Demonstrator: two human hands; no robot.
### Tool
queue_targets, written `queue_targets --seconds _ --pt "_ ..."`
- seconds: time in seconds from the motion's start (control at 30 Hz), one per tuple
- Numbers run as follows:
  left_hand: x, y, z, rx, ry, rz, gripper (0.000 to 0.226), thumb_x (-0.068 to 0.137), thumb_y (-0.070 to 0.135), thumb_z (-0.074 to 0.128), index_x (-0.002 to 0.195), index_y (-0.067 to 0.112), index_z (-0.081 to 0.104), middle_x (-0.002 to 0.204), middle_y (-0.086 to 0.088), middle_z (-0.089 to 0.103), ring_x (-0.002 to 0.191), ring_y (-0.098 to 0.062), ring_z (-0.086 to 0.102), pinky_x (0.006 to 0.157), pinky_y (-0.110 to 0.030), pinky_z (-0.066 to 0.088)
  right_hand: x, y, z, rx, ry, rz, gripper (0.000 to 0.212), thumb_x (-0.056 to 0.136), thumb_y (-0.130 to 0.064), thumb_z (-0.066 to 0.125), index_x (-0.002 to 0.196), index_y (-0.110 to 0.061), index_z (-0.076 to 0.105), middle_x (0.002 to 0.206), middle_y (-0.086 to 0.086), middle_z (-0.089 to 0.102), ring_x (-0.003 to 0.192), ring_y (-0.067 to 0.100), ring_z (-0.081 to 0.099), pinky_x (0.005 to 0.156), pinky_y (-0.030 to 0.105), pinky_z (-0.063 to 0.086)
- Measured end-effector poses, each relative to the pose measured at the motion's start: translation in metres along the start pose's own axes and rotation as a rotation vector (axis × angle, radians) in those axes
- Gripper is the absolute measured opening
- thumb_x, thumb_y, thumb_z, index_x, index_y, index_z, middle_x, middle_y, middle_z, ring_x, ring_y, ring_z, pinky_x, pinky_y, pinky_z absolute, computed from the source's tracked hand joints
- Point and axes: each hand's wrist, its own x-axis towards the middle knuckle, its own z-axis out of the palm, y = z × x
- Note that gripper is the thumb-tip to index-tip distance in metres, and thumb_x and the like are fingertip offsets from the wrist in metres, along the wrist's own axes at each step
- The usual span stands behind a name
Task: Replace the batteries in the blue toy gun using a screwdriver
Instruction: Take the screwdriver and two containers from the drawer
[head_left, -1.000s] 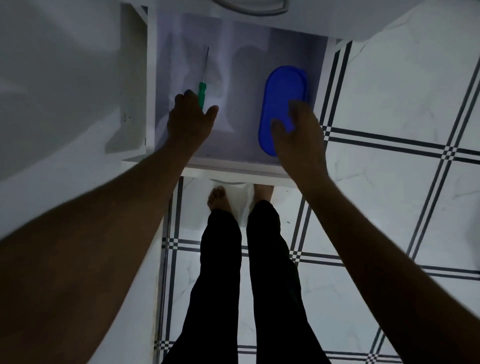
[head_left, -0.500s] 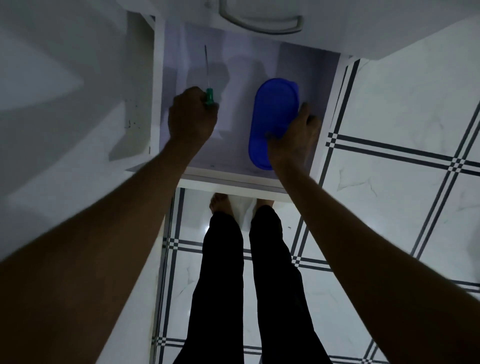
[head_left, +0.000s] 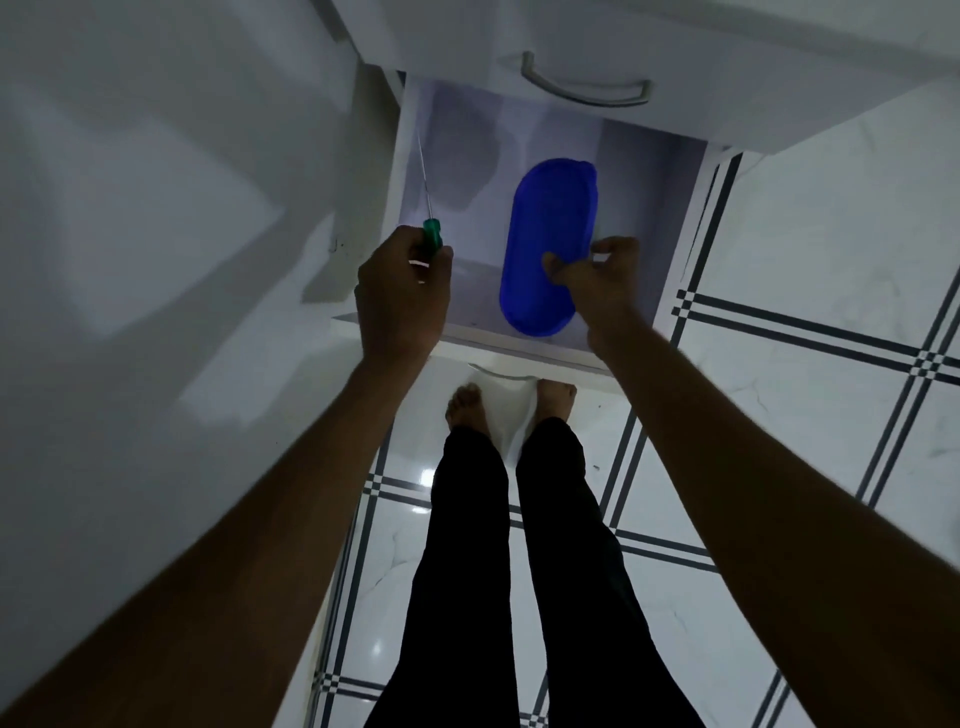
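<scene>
The left hand (head_left: 402, 291) is curled tight around the green handle of a screwdriver (head_left: 430, 232), the handle's top poking out above the fist and the thin metal shaft rising up and slightly left along the inner side of the open drawer (head_left: 524, 353). The right hand (head_left: 597, 280) pinches the near right edge of a blue oval container (head_left: 548, 244), thumb on the lid and fingers wrapped over the rim. Whether the container rests on the drawer floor or hangs just above it cannot be told in this dim light. It lies lengthwise in the right half of the drawer, its near end close to the drawer's front panel; the screwdriver is held over the left half, well apart from it.

The drawer is white and pulled out from a white cabinet. Above it sits a closed drawer front with a curved metal handle (head_left: 587, 88). The toy gun itself is nowhere to be seen from here.

Both forearms stretch out bare. Below the drawer, the person stands barefoot in dark trousers (head_left: 519, 571) on a glossy white tiled floor (head_left: 805, 441) crossed by dark double lines.
</scene>
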Motion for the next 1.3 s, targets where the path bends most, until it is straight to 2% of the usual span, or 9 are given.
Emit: queue_targets --seconds 0.27,0.43,0.5,0.57,0.67,0.77,0.87,1.0,1.3 --pt "-0.035 -0.014 -0.049 -0.075 0.003 -0.003 0.024 0.094 0.028 0.058 0.109 0.011 0.066 0.095 0.005 0.068 0.085 -0.012 0.067 0.076 -0.039 0.06 -0.129 0.038 -0.043 -0.183 -0.574 0.08 0.102 0.064 -0.036 0.088 0.149 -0.023 0.033 0.131 0.006 0.059 0.117 0.027 0.061 0.092 0.046 0.055" --pt "-0.063 -0.043 -0.064 -0.05 -0.029 -0.039 0.024 0.093 0.032 0.058 0.108 0.015 0.065 0.095 0.007 0.068 0.085 -0.009 0.068 0.074 -0.041 0.061 -0.147 0.091 -0.029 -0.448 -0.675 0.175 0.121 0.081 -0.015 0.079 0.154 -0.015 -0.017 0.161 0.012 0.014 0.146 0.029 0.016 0.094 0.013 0.023" --pt "-0.077 -0.056 -0.065 -0.038 -0.035 -0.07 0.024 0.094 0.032 0.058 0.108 0.014 0.065 0.096 0.004 0.069 0.085 -0.01 0.069 0.073 -0.038 0.061 -0.139 0.099 -0.02 -0.517 -0.626 0.129 0.132 0.077 -0.024 0.084 0.151 -0.013 -0.025 0.162 0.019 0.004 0.147 0.03 0.008 0.108 0.02 0.019" --pt "-0.091 -0.067 -0.067 -0.035 -0.039 -0.094 0.024 0.094 0.029 0.058 0.108 0.011 0.066 0.097 0.0 0.071 0.086 -0.01 0.068 0.074 -0.029 0.06 -0.12 0.113 -0.013 -0.611 -0.558 0.037 0.154 0.052 -0.067 0.086 0.151 -0.023 -0.024 0.163 0.016 -0.007 0.15 0.031 -0.003 0.122 0.05 0.01" --pt "-0.106 -0.078 -0.068 -0.009 -0.056 -0.104 0.025 0.095 0.025 0.059 0.112 0.008 0.066 0.101 -0.003 0.071 0.089 -0.011 0.067 0.074 -0.015 0.054 -0.053 0.173 -0.01 -0.603 -0.51 0.064 0.152 0.023 -0.087 0.076 0.15 -0.042 0.005 0.16 0.012 0.019 0.147 0.035 0.023 0.115 0.058 0.029" --pt "-0.109 -0.082 -0.066 -0.01 -0.071 -0.106 0.026 0.095 0.023 0.059 0.114 0.007 0.065 0.104 -0.004 0.071 0.09 -0.011 0.067 0.075 -0.012 0.053 -0.053 0.142 -0.007 -0.518 -0.486 0.109 0.146 0.029 -0.078 0.085 0.148 -0.043 0.008 0.149 0.013 0.04 0.135 0.035 0.044 0.108 0.057 0.039" --pt "-0.105 -0.076 -0.059 -0.02 -0.064 -0.091 0.026 0.095 0.021 0.06 0.115 0.006 0.065 0.106 -0.004 0.071 0.089 -0.011 0.066 0.073 -0.006 0.05 -0.07 0.096 -0.006 -0.411 -0.543 0.141 0.149 0.057 -0.045 0.092 0.152 -0.024 -0.022 0.133 0.011 0.056 0.121 0.03 0.056 0.105 0.053 0.045" --pt "-0.091 -0.063 -0.048 -0.023 -0.054 -0.03 0.026 0.095 0.022 0.06 0.114 0.005 0.065 0.107 -0.005 0.071 0.09 -0.012 0.066 0.078 -0.02 0.055 -0.055 0.07 -0.01 -0.352 -0.564 0.104 0.14 0.074 -0.018 0.085 0.147 -0.021 -0.034 0.131 0.017 0.056 0.117 0.03 0.057 0.1 0.045 0.047" --pt "-0.057 -0.044 -0.027 -0.02 -0.051 0.038 0.027 0.095 0.022 0.06 0.114 0.004 0.065 0.112 -0.009 0.071 0.092 -0.014 0.067 0.076 -0.019 0.055 -0.008 0.021 -0.025 -0.353 -0.575 -0.082 0.144 0.073 -0.006 0.084 0.142 -0.027 -0.041 0.12 0.028 0.062 0.104 0.037 0.066 0.082 0.035 0.055"
